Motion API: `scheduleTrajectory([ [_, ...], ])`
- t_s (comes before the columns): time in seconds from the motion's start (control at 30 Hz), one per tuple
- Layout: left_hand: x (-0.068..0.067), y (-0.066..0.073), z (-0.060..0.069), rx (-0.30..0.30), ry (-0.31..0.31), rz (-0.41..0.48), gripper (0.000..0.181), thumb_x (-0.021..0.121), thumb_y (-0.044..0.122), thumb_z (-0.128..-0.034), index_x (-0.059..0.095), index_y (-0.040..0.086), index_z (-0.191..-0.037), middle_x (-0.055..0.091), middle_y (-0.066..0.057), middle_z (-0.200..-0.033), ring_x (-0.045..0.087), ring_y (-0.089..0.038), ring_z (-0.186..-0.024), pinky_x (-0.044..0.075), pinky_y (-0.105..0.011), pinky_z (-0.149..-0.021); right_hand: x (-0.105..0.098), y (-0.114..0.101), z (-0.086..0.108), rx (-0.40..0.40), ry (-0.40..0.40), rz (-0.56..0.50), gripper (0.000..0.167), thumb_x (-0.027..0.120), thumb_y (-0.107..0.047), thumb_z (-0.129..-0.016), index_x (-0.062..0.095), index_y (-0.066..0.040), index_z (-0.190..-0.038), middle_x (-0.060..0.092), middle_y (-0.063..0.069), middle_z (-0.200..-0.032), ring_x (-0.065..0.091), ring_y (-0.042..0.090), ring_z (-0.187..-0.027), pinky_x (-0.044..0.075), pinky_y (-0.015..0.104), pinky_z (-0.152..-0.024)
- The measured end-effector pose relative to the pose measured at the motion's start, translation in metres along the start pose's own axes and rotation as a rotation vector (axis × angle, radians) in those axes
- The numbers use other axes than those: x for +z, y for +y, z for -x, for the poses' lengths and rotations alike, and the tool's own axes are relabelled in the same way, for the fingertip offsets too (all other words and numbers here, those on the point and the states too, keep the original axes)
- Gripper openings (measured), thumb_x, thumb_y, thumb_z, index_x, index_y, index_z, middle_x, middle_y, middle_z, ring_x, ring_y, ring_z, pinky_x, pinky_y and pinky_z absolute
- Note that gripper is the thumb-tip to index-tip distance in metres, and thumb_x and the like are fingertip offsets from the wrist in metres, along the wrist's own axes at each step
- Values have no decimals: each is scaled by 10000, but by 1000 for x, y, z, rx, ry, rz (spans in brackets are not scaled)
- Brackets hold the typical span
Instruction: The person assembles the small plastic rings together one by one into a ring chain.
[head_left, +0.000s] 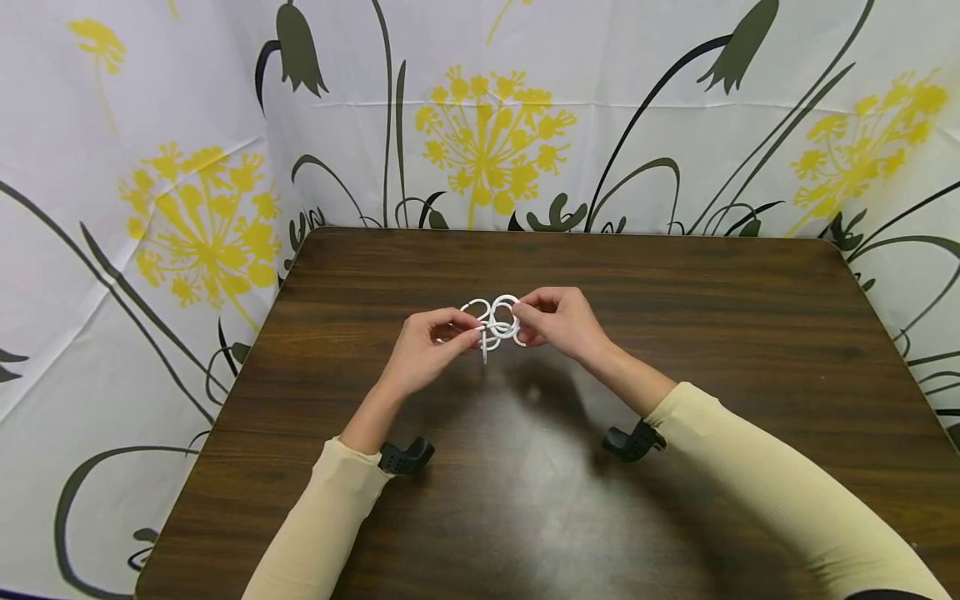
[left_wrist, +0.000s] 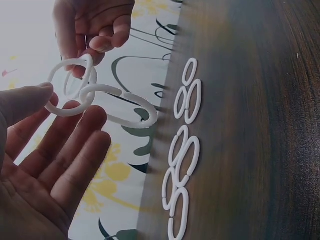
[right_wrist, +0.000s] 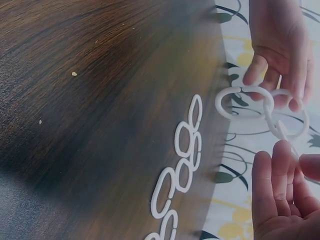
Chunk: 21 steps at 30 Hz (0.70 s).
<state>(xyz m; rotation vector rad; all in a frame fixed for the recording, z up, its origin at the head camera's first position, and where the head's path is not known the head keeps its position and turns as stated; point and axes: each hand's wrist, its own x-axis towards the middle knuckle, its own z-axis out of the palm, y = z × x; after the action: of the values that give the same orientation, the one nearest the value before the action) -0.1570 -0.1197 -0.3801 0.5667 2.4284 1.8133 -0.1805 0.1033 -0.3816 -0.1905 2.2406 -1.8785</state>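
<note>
Between my two hands hangs a small group of interlinked white plastic rings, several with a visible gap. My left hand point(head_left: 424, 352) pinches one white ring point(left_wrist: 59, 112) between thumb and fingers, its other fingers spread loosely. My right hand point(head_left: 561, 321) grips a second ring point(right_wrist: 273, 123) that passes through it. A third ring point(left_wrist: 150, 111), linked on, hangs out toward the table. Below, several more white rings point(left_wrist: 197, 150) lie in an overlapping row on the table; in the head view, the held rings and hands partly hide them.
The brown wood-grain table point(head_left: 525, 500) extends around the hands. A white curtain point(head_left: 637, 50) with yellow and dark plant prints hangs along its back and left. Black wrist devices point(head_left: 407, 457) sit under both forearms. A pale speck point(right_wrist: 74, 74) lies on the tabletop.
</note>
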Motion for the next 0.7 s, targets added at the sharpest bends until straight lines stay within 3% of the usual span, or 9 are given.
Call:
scheduleTrajectory([
  [0.1,-1,8,3,-1,-1,-36,147,692,-13,-889,688,-109,-1001,691,-206,-898,649,-382,-785,484,-201,-611,-1,0,0,12,1,-55,210,654,-81,-936,663,110,-1023,658,213,-811,678,176,-621,591,382,-628],
  [0.4,-4,-31,-1,-20,-19,8,200,710,67,-902,700,-1,-1090,706,-130,-939,684,-366,-834,530,-277,-646,1,1,0,-41,-36,-131,213,652,-47,-933,626,140,-1030,682,287,-877,700,211,-639,580,471,-673],
  [0.5,-4,-33,-1,-22,-19,22,228,712,91,-906,689,31,-1125,696,-115,-915,692,-319,-813,551,-331,-661,2,0,1,-60,-58,-123,213,660,-60,-933,630,131,-1022,687,287,-876,707,246,-667,583,461,-656],
  [0.7,-2,-29,-2,-29,10,90,251,663,93,-943,653,-13,-1170,661,-196,-934,685,-374,-839,568,-505,-711,5,-1,1,-64,-91,-132,181,657,-48,-930,645,107,-1025,680,314,-921,716,261,-698,580,476,-658],
])
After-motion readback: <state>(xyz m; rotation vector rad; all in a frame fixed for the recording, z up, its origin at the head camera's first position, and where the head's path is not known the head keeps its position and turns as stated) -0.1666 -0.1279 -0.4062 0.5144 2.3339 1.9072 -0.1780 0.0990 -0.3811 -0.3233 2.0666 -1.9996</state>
